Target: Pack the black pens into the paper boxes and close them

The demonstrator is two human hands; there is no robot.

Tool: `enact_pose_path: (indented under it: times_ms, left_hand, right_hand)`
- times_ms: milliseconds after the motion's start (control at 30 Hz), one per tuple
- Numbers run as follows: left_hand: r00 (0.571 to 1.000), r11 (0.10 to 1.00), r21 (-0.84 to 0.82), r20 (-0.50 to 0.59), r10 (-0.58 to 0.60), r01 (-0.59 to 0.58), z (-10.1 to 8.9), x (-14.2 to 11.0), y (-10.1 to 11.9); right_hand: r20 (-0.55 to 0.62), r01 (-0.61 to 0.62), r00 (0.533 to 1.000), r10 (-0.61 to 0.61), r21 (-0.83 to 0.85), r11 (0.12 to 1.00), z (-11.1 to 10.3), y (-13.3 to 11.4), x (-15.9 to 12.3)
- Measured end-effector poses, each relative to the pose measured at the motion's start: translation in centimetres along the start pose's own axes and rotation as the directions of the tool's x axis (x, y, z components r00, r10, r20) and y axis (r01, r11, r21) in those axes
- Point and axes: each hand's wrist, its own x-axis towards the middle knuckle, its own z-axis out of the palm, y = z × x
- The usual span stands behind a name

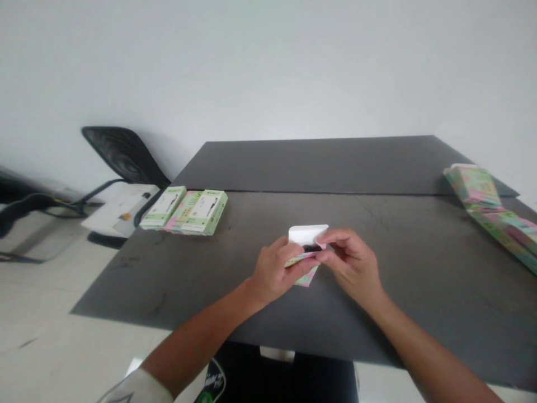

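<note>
Above the near middle of the table, a small green and pink carton [308,276] is held between both hands, its white top flap [307,234] standing up. Something dark shows inside the open end; what it is cannot be made out. My left hand [274,268] is closed around the carton's left side, thumb near the opening. My right hand [351,266] pinches the carton's right edge by the flap with thumb and fingertips.
Several similar green and pink cartons [205,211] lie grouped at the table's left. More cartons [478,184] are stacked and lined up along the right edge. A black chair [126,154] with a white box [134,208] on it stands left of the dark table [319,165].
</note>
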Motion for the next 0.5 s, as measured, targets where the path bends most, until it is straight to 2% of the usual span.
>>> enact_pose_path:
  times_ms: [100,167,233,333,400,500]
  left_hand:
    - [1.000,0.999,-0.041,0.020,0.023,-0.022,-0.3,0.3,0.1]
    - [0.997,0.999,-0.036,0.063,0.035,-0.033,-0.3,0.5,0.2]
    - [0.991,0.999,-0.021,0.130,0.035,-0.033,-0.3,0.6,0.2]
    - [0.980,0.999,-0.047,0.198,0.011,-0.002,-0.1,0.5,0.1]
    - [0.987,0.995,-0.102,0.163,-0.001,0.018,0.2,0.2,-0.1]
    - [0.999,0.984,-0.175,0.035,-0.020,0.026,0.9,-0.3,-0.6]
  right_hand:
    - [-0.001,-0.010,1.000,0.010,0.103,0.995,0.0,0.0,0.0]
    - [0.026,-0.038,0.999,0.036,0.103,0.994,-0.3,-0.2,0.0]
    - [0.075,-0.041,0.996,0.041,0.001,0.999,-0.7,-0.6,0.0]
    - [0.104,0.024,0.995,-0.005,-0.185,0.982,-1.1,-1.3,0.0]
    - [0.098,0.074,0.994,-0.051,-0.247,0.966,-1.1,-1.6,0.0]
    - [0.122,0.148,0.985,-0.118,-0.279,0.949,-1.0,-1.7,0.2]
